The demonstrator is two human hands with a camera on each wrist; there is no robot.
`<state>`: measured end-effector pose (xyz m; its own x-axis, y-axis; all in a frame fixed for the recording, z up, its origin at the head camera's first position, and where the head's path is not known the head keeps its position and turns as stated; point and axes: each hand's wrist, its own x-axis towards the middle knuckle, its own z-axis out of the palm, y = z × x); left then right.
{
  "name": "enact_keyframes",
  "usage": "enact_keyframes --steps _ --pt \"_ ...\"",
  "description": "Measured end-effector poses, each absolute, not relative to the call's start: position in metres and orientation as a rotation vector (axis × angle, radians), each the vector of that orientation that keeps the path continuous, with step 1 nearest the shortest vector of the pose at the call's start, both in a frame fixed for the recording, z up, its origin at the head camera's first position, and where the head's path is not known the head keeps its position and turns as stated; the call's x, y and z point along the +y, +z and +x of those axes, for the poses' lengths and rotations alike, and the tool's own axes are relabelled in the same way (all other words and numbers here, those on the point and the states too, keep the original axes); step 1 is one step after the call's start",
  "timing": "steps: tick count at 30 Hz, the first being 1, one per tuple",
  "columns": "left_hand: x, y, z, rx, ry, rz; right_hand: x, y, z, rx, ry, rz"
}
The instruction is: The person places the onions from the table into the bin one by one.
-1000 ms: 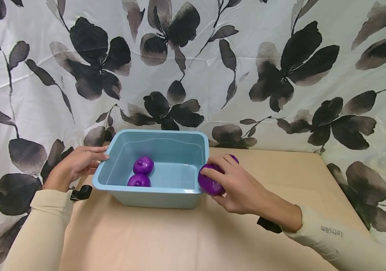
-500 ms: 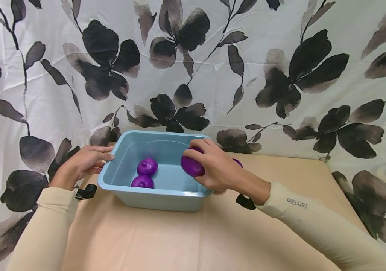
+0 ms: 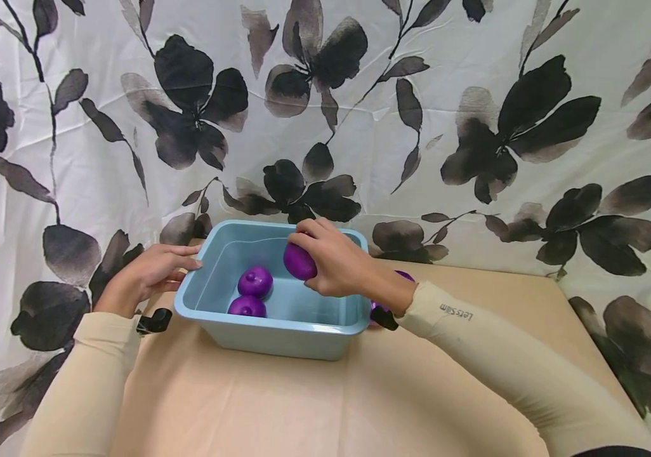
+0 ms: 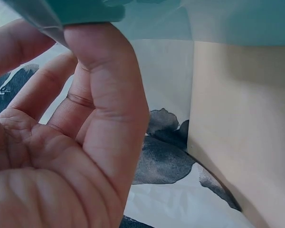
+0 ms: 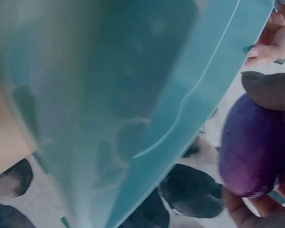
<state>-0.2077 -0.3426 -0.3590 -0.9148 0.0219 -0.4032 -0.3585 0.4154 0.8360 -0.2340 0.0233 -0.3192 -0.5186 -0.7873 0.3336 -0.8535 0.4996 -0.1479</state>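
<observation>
- We look at a blue tub (image 3: 280, 343) on a tan table (image 3: 302, 409), and we read the clock from its middle, with 12 on the far side.
- Our right hand (image 3: 339, 261) grips a purple ball (image 3: 299, 259) over the tub, near 1 o'clock. Its thumb and fingers curl round the ball.
- Our left hand (image 3: 157, 270) pinches the tub's rim at about 9 o'clock.
- Two more purple balls (image 3: 254, 282) sit on the floor of the tub, toward 8 o'clock, right up against each other.
- Outside the tub, at 3 o'clock, we see some more purple (image 3: 404, 275). Our right arm hides most of it, so we cannot tell how many things it is.
- We wear cream sleeves (image 3: 99, 362), and the right one has small dark letters on it. A black band (image 3: 154, 320) goes on each wrist.
- At 12 o'clock, behind the tub, hangs a white cloth (image 3: 382, 152) with big black and gray flowers.
</observation>
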Motion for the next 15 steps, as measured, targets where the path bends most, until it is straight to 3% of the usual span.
enact_keyframes --steps 15 --pt "-0.343 -0.359 -0.208 2.328 1.501 -0.281 -0.003 -0.308 -0.256 -2.566 0.266 1.440"
